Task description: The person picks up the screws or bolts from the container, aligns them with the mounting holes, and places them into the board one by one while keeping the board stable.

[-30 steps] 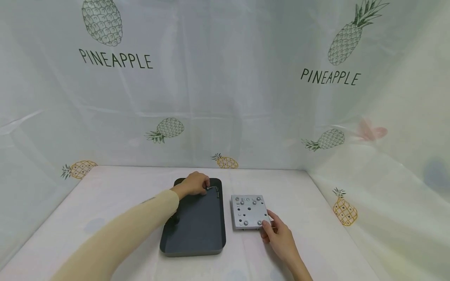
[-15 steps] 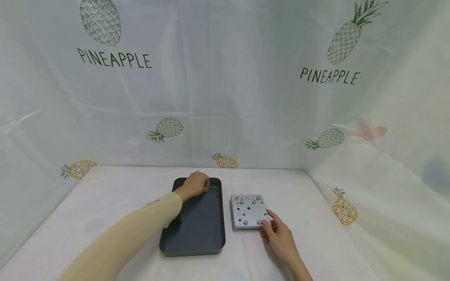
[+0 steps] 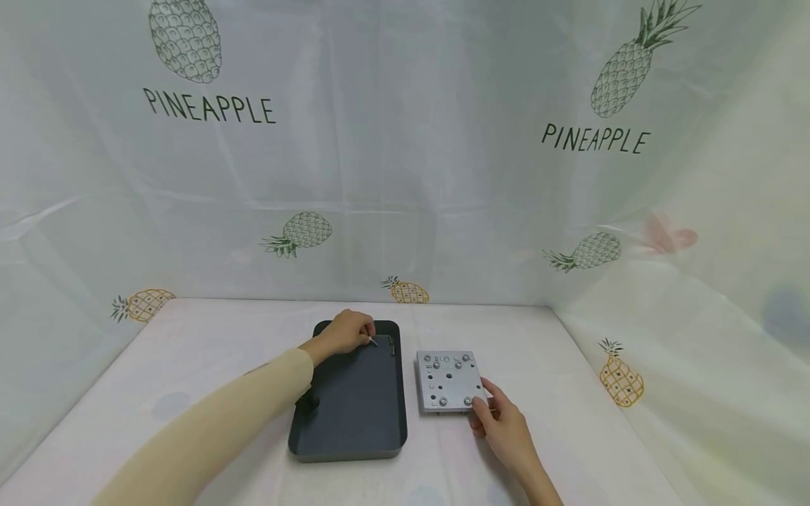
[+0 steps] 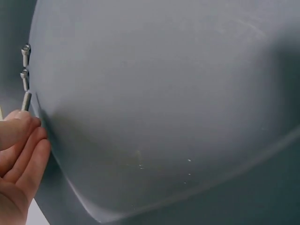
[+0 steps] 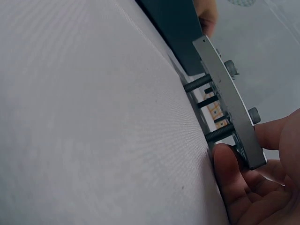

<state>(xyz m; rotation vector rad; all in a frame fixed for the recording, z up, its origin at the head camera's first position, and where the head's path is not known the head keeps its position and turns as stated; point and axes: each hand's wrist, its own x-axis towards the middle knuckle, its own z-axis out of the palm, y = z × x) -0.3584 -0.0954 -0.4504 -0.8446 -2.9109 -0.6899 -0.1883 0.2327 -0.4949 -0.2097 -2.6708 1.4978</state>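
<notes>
My left hand (image 3: 349,332) is over the far end of a dark grey tray (image 3: 361,455). Its thumb and fingertips pinch a small metal screw (image 4: 26,100), whose threaded end sticks out. Two more socket-head screws (image 4: 25,66) lie in line along the tray's edge in the left wrist view. My right hand (image 3: 503,429) grips the near right corner of a square silver metal plate (image 3: 451,388), thumb on top and fingers beneath. Several screws stand in the plate's holes, heads up. Below the plate, threaded shanks (image 5: 219,133) poke out towards the table.
A black object (image 3: 308,402) lies at the tray's left side, partly hidden by my left sleeve (image 3: 253,400). The white cloth-covered table (image 3: 538,351) ends at a hanging pineapple-print curtain (image 3: 405,176) behind and at the sides.
My left hand has drawn slightly back to the left, and a screw now shows tilted at its fingertips. The right hand and the plate have kept their place.
</notes>
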